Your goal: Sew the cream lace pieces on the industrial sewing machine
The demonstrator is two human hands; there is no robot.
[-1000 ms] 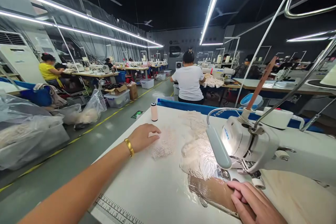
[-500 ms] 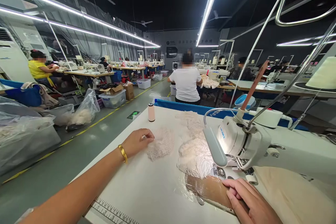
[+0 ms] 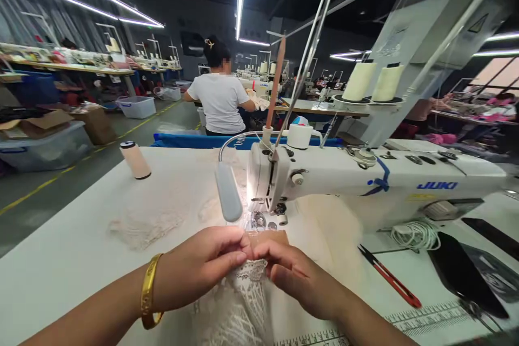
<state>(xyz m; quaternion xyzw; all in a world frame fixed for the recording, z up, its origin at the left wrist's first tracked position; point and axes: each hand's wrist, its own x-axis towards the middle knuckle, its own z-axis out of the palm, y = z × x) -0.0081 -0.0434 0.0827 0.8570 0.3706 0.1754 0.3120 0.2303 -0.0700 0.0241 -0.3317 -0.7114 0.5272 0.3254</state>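
Cream lace [image 3: 247,303] in two bare hands, held above the counter [image 3: 60,259], just in front of the needle area of a white sewing machine [image 3: 324,167]. Pinched at its upper edge between the pressed-together thumb and forefinger of the left hand [image 3: 203,262], with a gold bracelet [image 3: 150,289] at the wrist. Gripped close beside, at the same edge, between the thumb and curled forefinger of the right hand [image 3: 302,275]. Draped downward from the fingers toward the near edge of view, blurred in its lower folds.

Just beyond the fingers, a brown plate [image 3: 275,238] beneath the machine head; above and to the left, a grey lamp [image 3: 228,192]. Lying well to the left, a loose lace piece [image 3: 141,227], with a pink thread spool [image 3: 135,160] standing farther back. Spread under the machine arm, beige fabric [image 3: 328,232]. At right, red-handled snips [image 3: 391,277] near a coiled white cable [image 3: 416,236] and a printed ruler scale [image 3: 430,318]. Seated beyond the machine, back turned, a co-worker in a white shirt [image 3: 217,101].
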